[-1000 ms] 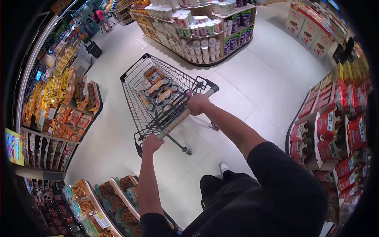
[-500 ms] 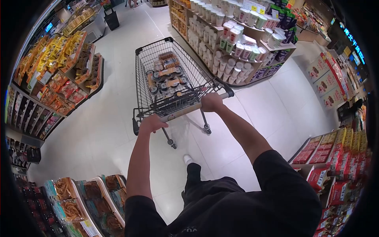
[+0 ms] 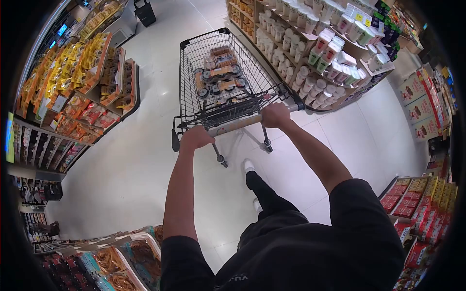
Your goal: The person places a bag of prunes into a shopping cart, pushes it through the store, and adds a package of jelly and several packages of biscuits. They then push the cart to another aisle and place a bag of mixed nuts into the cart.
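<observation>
A wire shopping cart point(image 3: 188, 72) stands in front of me, its handlebar point(image 3: 238, 124) running across between my arms. My left hand point(image 3: 196, 138) is wrapped round the left part of this bar. Near the bar's right end my right hand point(image 3: 275, 115) is closed on it too. Inside the basket lie several packs with dark round lids and orange-brown bands point(image 3: 221, 72). Beyond these is a clear box of brown food point(image 3: 223, 56). The cart's folded child-seat grid covers part of the near end of the basket.
Left is a shelf of yellow and orange snack bags point(image 3: 73, 63). A curved shelf with white cups point(image 3: 310, 87) stands close to the cart's right side. Red packs point(image 3: 410, 201) fill a lower-right display, and trays of packaged food point(image 3: 116, 266) lie at lower left. A black basket point(image 3: 144, 13) stands far ahead.
The cart and both hands now appear farther right and slightly higher in view. The shelves have shifted right as well. Both my shoes now show, where one showed before. Both hands keep their hold.
</observation>
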Tool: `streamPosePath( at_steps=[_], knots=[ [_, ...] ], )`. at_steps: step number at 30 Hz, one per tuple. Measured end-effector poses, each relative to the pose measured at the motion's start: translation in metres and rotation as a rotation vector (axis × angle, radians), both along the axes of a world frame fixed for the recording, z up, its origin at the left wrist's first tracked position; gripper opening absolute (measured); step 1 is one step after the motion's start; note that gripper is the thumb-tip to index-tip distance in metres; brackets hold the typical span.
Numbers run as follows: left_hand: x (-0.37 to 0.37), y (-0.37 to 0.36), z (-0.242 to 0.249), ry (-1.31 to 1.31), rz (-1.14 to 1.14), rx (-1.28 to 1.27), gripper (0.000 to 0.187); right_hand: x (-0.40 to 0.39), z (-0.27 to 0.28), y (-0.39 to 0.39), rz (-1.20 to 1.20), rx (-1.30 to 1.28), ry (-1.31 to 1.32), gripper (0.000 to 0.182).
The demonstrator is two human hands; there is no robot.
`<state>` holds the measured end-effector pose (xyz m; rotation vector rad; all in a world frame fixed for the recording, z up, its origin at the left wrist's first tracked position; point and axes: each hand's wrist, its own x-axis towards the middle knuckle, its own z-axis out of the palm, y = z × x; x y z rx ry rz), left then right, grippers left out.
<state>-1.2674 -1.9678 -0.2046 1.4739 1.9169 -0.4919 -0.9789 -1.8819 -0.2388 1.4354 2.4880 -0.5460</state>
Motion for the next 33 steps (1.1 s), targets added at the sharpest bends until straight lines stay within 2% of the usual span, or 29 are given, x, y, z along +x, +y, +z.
streamPosePath(
  at_steps=[9, 14, 27, 33],
  knots=[
    [-0.110, 0.123, -0.032, 0.108, -0.087, 0.037, 0.050, -0.106, -0.021, 0.114, -0.061, -0.005, 0.100, 0.019],
    [-0.162, 0.182, -0.052, 0.083, -0.051, 0.072, 0.048, -0.155, -0.043, 0.176, -0.036, -0.028, 0.112, 0.019],
    [-0.284, 0.380, -0.093, 0.089, -0.149, -0.035, 0.050, -0.275, -0.109, 0.339, -0.103, 0.044, 0.100, 0.016],
    [-0.336, 0.467, -0.118, 0.010, -0.185, 0.073, 0.046, -0.324, -0.129, 0.415, -0.163, 0.085, 0.056, 0.015]
  ],
)
